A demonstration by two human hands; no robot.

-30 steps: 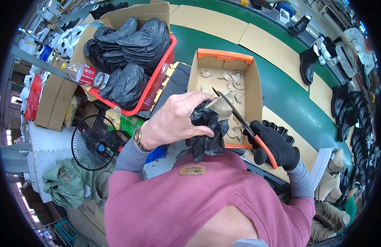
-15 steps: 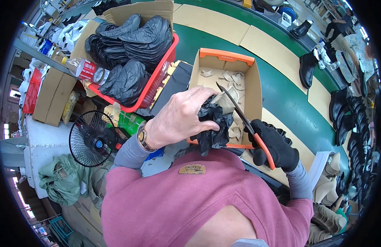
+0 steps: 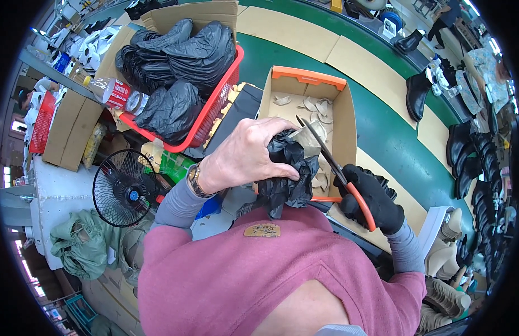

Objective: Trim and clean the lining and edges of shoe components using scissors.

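My bare left hand (image 3: pixel 243 154), with a watch at the wrist, grips a crumpled black plastic wrap (image 3: pixel 292 171). A beige fabric-like piece (image 3: pixel 308 140) sticks out of the top of this bundle. In a black glove, my right hand (image 3: pixel 377 199) is closed round scissors (image 3: pixel 357 200) with orange handles. Their dark blades point up and left and lie against the right side of the beige piece. Under both hands stands a cardboard box (image 3: pixel 343 112) with an orange rim, holding several curved beige scraps (image 3: pixel 322 107).
A red basket (image 3: pixel 223 92) full of black plastic-wrapped items (image 3: pixel 186 56) stands left of the box, with a plastic bottle (image 3: pixel 116 94) on its edge. A black fan (image 3: pixel 127 187) sits nearer. Black boots (image 3: pixel 418 95) stand along the right side of the green table (image 3: pixel 377 120).
My left hand has shifted and turned slightly with the bundle, and the black plastic hangs a little lower. My right hand with the scissors has moved slightly left.
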